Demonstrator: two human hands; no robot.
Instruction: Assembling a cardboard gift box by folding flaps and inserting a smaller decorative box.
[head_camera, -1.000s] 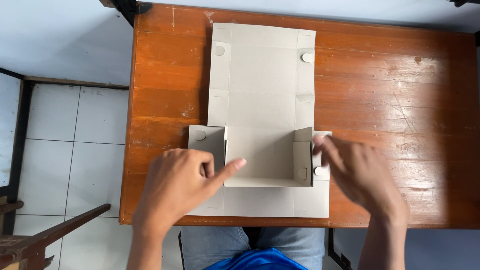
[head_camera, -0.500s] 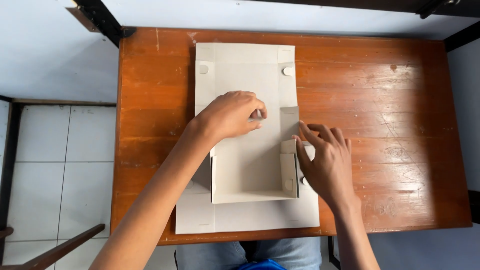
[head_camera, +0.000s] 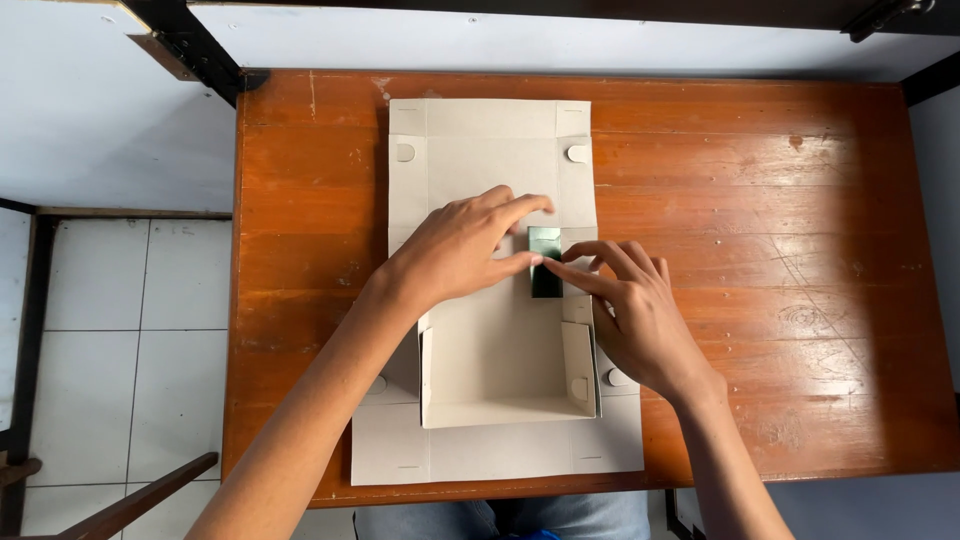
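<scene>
A grey flat cardboard box blank (head_camera: 480, 150) lies on a wooden table (head_camera: 760, 250), its near half folded up into low walls (head_camera: 580, 370). At the box's right side a small flap shows a dark green face (head_camera: 545, 262). My left hand (head_camera: 460, 245) reaches across the cardboard and presses thumb and fingers against that green flap. My right hand (head_camera: 635, 305) pinches the same flap from the right with its fingertips. Both hands meet on the flap.
The table's far edge meets a white wall with black metal brackets (head_camera: 190, 45). White floor tiles (head_camera: 120, 330) show at the left, with a wooden chair part (head_camera: 140, 500) at bottom left. Blue jeans (head_camera: 500, 515) show below the table's near edge.
My left hand moved from the near left flap up to the box's middle right side. The right hand shifted up to join it, and a green-faced flap now stands turned up.
</scene>
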